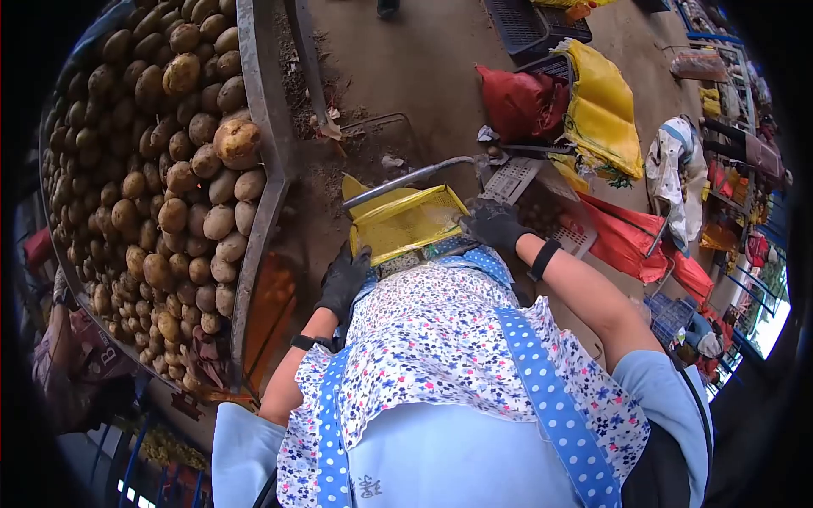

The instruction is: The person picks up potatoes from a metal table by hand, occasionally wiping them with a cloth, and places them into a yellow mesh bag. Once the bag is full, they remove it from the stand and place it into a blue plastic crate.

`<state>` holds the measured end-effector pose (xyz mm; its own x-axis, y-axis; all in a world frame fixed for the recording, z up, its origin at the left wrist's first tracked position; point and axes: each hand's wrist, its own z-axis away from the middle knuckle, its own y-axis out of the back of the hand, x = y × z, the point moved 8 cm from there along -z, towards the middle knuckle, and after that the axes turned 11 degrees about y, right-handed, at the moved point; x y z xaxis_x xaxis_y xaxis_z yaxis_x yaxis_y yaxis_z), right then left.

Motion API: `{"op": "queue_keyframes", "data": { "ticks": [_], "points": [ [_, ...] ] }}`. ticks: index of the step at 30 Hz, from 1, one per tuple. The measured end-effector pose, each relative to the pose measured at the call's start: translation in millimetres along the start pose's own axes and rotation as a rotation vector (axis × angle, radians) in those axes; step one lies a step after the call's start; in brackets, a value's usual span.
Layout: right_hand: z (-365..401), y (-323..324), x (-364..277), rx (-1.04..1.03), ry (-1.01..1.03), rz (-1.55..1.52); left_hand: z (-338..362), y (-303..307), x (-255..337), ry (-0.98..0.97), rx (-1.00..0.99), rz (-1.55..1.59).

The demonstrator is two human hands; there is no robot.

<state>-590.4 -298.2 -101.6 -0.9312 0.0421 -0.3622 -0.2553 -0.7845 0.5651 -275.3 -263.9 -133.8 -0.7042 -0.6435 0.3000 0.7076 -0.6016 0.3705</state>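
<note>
A yellow mesh sack [411, 227] is spread at waist height, its mouth stretched into a rectangle. My left hand [344, 284], in a dark glove, grips the sack's near left corner. At its right edge my right hand [494, 225], gloved the same way, has its fingers closed on the rim. Just beyond the sack runs a bent grey metal bar [415, 180]. Potatoes [174, 216] are heaped on a metal-edged sorting table [258, 190] to the left. The sack's underside is hidden.
A red sack [521, 103] and a yellow woven sack [603, 106] sit by dark crates [529, 30] ahead on the right. Red sheeting [622, 241] and a light crate [511, 179] lie nearer. Another person [76, 351] stands beyond the table at far left.
</note>
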Motion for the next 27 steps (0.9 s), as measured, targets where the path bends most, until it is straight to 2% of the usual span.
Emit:
{"op": "queue_keyframes", "data": {
  "ticks": [2,4,5,6,8,10,12,13,14,15,16,17,18,19,20,21,23,25,26,27],
  "points": [
    [2.6,-23.8,8.3,-0.077,0.007,-0.016,-0.3,-12.5,-3.4,0.015,-0.052,-0.041],
    [1.5,-50.2,20.6,-0.034,0.000,-0.009,-9.9,-27.0,-17.7,-0.081,-0.023,-0.147],
    [1.5,-51.3,18.2,0.001,0.048,-0.016,-12.9,-34.1,-15.9,-0.189,-0.047,-0.238],
    [-0.5,-52.3,21.8,-0.006,0.053,-0.017,-15.1,-40.0,-23.6,-0.180,-0.047,-0.237],
    [-10.0,-61.8,23.9,-0.227,0.104,-0.130,-16.3,-42.8,-32.3,0.014,-0.127,0.012],
    [-20.4,-66.3,26.2,-0.183,0.152,-0.151,-20.9,-42.2,-27.1,-0.026,-0.122,0.054],
    [-30.9,-37.5,19.5,-0.120,0.120,-0.009,-20.4,-26.0,-0.9,0.091,-0.159,0.236],
    [-49.1,-25.4,35.7,0.020,0.071,0.106,-22.5,-7.8,10.4,-0.067,0.060,-0.143],
    [-71.3,-4.8,54.5,0.170,0.023,0.221,-27.4,-1.3,-13.4,0.021,0.009,-0.219],
    [-81.1,40.1,53.9,0.208,0.035,0.158,-29.6,4.2,-55.6,0.118,-0.047,-0.287],
    [-81.1,85.1,47.2,0.254,0.032,0.081,-37.5,1.2,-116.6,0.224,-0.126,-0.201],
    [-81.1,90.6,38.8,0.209,0.100,0.118,-71.5,-3.2,-196.2,-0.084,0.190,-0.298],
    [-78.1,99.5,29.2,0.162,0.173,0.175,-80.3,-21.7,-230.9,-0.432,0.249,-0.814],
    [-50.9,92.6,-19.2,-0.138,0.187,0.111,-85.4,-44.4,-238.0,-0.776,0.328,-1.314],
    [-57.6,68.0,-27.4,-0.031,0.235,0.129,-53.2,-9.0,-156.9,-0.487,0.153,-0.988],
    [-66.5,42.1,-31.7,0.065,0.285,0.140,-5.1,32.9,-59.6,-0.220,0.083,-0.634],
    [-50.5,44.8,-53.0,-0.027,0.181,0.074,24.0,71.8,51.3,-0.362,0.368,-0.185],
    [-45.7,46.9,-59.1,-0.014,0.200,0.126,65.7,78.9,153.8,-1.007,0.565,-0.296],
    [-46.6,50.8,-58.6,-0.008,0.214,0.167,57.9,84.4,166.8,-1.017,0.577,-0.285],
    [-53.7,50.1,-50.3,-0.001,0.220,0.208,41.3,77.5,176.1,-0.921,0.513,-0.456]
  ]
}}
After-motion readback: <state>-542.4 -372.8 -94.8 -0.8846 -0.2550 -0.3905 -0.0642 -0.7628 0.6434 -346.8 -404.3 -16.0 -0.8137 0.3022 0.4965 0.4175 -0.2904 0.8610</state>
